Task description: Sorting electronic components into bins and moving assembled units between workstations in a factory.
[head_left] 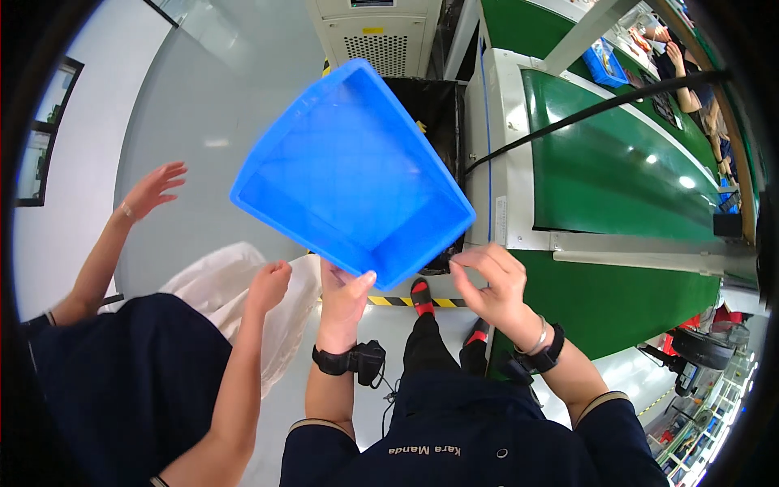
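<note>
My left hand [344, 302] grips the near rim of a blue plastic bin [333, 170], thumb over the edge. The bin is held up in the air and tilted, its open side toward me, and no loose items show inside. My right hand [493, 284] is just off the bin's right corner, thumb and fingertips drawn together in a pinch. Whatever may lie between those fingertips is too small to make out. Behind the bin stands a dark container [442, 122] lined with black plastic, partly hidden, with a bit of yellow in it.
To my left stands a person in a dark shirt [138, 390], one hand [154, 191] spread, beside a large whitish sheet or bag [219, 276]. A green conveyor belt [617, 162] runs along my right, crossed by a black cable [584, 111]. A grey machine cabinet [373, 32] stands ahead.
</note>
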Demonstrator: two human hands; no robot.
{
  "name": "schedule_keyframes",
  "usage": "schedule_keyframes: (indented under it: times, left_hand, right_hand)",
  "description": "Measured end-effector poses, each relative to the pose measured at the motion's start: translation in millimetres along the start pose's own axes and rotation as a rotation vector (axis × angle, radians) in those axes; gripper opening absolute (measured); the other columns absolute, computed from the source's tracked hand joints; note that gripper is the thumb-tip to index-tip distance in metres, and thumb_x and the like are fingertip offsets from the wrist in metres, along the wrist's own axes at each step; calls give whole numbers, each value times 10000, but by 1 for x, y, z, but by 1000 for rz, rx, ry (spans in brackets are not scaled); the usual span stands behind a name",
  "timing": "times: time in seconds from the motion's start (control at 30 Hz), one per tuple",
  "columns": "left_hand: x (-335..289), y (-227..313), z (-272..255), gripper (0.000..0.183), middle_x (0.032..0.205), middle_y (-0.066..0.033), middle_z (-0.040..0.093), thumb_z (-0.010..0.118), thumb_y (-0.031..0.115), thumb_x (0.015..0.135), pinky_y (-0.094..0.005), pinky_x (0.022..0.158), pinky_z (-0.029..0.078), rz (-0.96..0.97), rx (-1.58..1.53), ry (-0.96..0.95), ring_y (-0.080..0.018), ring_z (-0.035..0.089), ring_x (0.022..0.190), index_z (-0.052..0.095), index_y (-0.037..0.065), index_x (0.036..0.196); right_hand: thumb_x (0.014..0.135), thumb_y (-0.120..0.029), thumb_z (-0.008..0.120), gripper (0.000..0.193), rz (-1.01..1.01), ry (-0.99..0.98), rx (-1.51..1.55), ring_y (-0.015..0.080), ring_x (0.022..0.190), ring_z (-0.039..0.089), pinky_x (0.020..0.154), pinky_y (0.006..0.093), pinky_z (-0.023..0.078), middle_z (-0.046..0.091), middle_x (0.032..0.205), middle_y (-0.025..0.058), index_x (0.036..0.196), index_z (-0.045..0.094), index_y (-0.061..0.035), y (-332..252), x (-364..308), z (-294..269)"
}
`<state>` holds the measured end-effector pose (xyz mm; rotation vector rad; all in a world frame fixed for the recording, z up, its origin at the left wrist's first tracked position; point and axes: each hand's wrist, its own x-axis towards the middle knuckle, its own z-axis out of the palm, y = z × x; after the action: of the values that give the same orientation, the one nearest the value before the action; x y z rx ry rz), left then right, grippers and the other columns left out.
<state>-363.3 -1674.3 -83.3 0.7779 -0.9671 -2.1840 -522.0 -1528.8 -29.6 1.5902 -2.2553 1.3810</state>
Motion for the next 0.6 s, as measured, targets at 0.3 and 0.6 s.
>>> schedule_keyframes:
  times: [0.3,0.6]
  left_hand:
    - [-45,-19,31,793,1225,-90,443,718,35,607,-391,960,367,-116,-208,-286,-236,440,1151,330,55,1298]
    - [-128,-35,123,735,1177,-93,475,744,78,653,-339,870,429,-181,48,-422,-214,498,1067,347,48,1272]
  right_hand:
    - [654,-144,689,281,-423,60,-216,161,777,555,681,293,445,571,969,36,920,610,-99,-65,-25,-86]
    - [657,-332,721,917,121,-326,1,375,1056,508,875,406,433,376,1290,256,1346,227,19,-113,-53,-126]
